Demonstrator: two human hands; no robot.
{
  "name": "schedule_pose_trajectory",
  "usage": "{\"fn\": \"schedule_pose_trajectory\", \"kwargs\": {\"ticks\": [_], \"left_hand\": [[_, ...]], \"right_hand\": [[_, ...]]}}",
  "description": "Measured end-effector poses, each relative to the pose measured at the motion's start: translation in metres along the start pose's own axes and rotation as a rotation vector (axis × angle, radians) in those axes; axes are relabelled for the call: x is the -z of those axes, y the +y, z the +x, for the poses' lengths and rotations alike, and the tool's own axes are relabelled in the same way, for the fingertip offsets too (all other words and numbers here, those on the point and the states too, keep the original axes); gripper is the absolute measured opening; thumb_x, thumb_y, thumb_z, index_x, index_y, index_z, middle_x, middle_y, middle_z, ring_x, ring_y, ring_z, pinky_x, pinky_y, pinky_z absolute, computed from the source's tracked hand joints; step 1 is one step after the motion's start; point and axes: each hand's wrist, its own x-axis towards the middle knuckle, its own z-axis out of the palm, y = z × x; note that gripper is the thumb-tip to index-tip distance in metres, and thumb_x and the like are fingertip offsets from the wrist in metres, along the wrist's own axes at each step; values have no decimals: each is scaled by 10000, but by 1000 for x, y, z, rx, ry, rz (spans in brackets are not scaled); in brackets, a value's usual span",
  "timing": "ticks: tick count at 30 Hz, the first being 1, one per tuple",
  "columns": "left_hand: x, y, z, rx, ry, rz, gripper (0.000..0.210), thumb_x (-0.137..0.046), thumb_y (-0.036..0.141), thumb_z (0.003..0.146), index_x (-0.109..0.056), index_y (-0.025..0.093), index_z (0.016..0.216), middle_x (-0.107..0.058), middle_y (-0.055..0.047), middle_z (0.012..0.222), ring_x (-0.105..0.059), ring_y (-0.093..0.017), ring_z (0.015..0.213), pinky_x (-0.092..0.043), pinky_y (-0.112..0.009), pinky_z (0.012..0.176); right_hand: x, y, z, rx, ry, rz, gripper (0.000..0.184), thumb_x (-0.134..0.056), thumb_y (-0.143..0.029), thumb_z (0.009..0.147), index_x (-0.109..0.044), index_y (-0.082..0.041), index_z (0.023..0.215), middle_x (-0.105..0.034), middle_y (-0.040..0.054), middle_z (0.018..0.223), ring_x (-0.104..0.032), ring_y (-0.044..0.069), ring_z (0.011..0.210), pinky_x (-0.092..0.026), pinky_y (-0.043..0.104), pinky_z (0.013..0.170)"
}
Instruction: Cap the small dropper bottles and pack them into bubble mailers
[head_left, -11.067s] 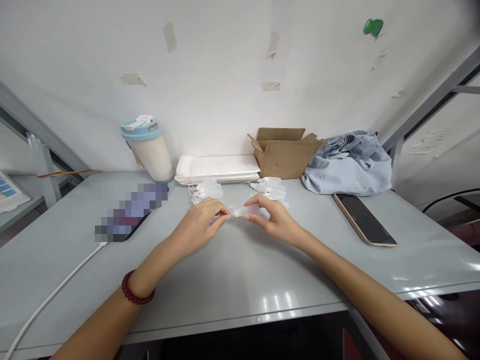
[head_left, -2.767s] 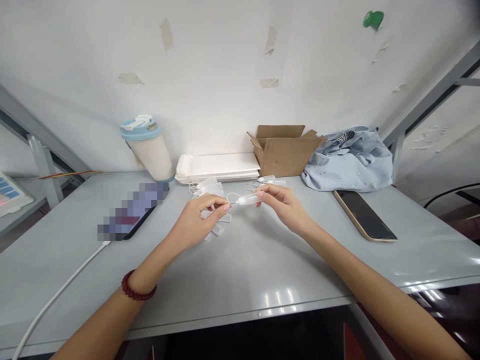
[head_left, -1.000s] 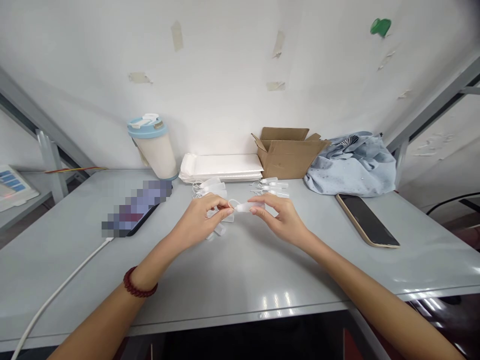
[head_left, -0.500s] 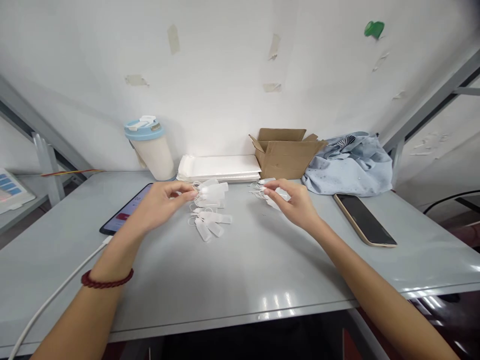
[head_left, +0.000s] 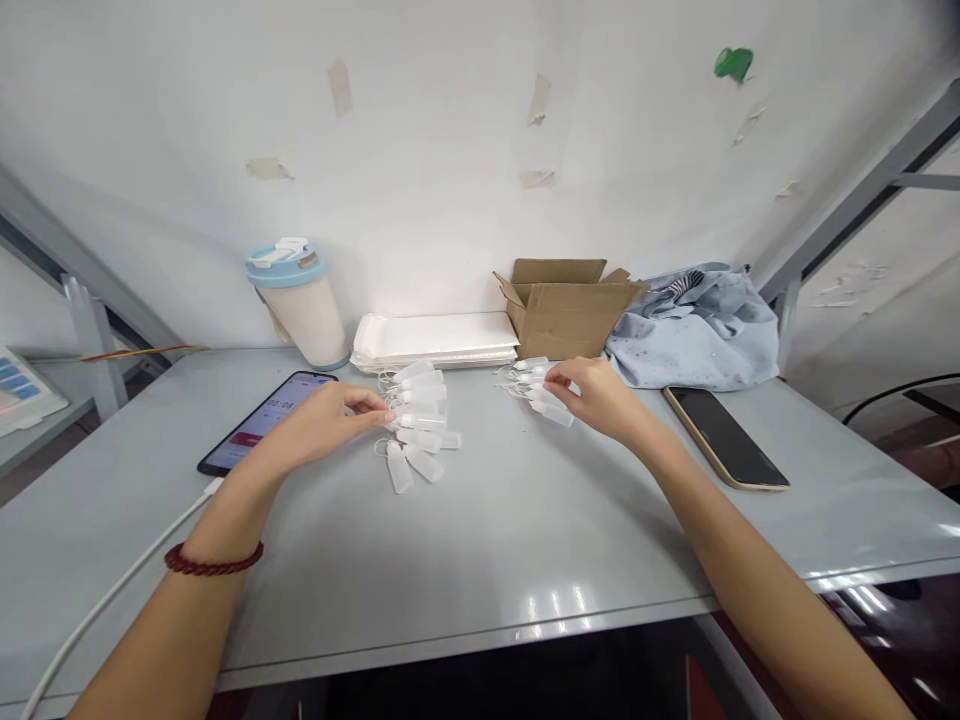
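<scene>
Small translucent white tags with thin loops lie in two groups on the grey table. My left hand (head_left: pixel 330 420) pinches the loop end of one tag (head_left: pixel 421 421) in the left group, thumb and forefinger together. Around it several more tags fan out, such as one near the front (head_left: pixel 399 467). My right hand (head_left: pixel 596 395) is over the smaller right group (head_left: pixel 553 411), its thumb and forefinger closed at the edge of a tag. Those fingertips partly hide what they grip.
Behind the tags are a stack of white padded envelopes (head_left: pixel 439 335) and an open cardboard box (head_left: pixel 570 320). A blue-lidded cup (head_left: pixel 304 315) stands at left above a lit phone (head_left: pixel 262 415). At right are a blue cloth (head_left: pixel 694 335) and a dark phone (head_left: pixel 724 435).
My left hand has moved slightly toward me, down the left group, to a different tag. My right hand has shifted slightly right, showing more of the tags under it.
</scene>
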Motion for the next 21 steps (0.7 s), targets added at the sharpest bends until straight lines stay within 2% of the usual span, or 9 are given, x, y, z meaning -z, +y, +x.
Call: {"fn": "schedule_pose_trajectory", "kwargs": {"ticks": [4, 9, 12, 16, 21], "left_hand": [[-5, 2, 2, 38, 184, 103, 349, -495, 518, 802, -671, 222, 858, -704, -31, 822, -616, -228, 784, -448, -314, 698], [-17, 12, 3, 56, 360, 158, 285, -480, 437, 804, -636, 206, 865, -683, -20, 776, -592, -199, 693, -436, -316, 704], [-27, 19, 2, -20, 390, 150, 262, -465, 400, 820, -630, 202, 869, -669, -22, 757, -599, -203, 734, -436, -309, 699], [-39, 26, -2, -133, 389, 143, 265, -440, 379, 856, -626, 195, 904, -657, -37, 760, -595, -208, 795, -443, -289, 652], [-49, 30, -5, -242, 380, 136, 256, -429, 355, 882, -625, 192, 895, -647, -46, 779, -581, -204, 804, -447, -269, 597]], "right_hand": [[1, -6, -2, -63, -147, -101, 110, -557, -210, 856, -647, -160, 819, -700, 55, 819, -622, 188, 763, -357, 289, 703], [-4, -14, -2, -91, -256, -322, 103, -625, -242, 832, -644, -151, 876, -694, 83, 908, -608, 234, 896, -319, 316, 748], [-6, -21, -2, -98, -341, -374, 118, -613, -247, 843, -648, -140, 880, -689, 105, 931, -601, 245, 919, -321, 313, 731], [-8, -29, -3, -84, -425, -305, 122, -583, -232, 861, -651, -135, 889, -683, 116, 960, -606, 226, 911, -348, 302, 752], [-10, -32, -7, 8, -314, -59, 145, -526, -209, 862, -653, -143, 843, -675, 81, 851, -595, 194, 823, -375, 306, 763]]}}
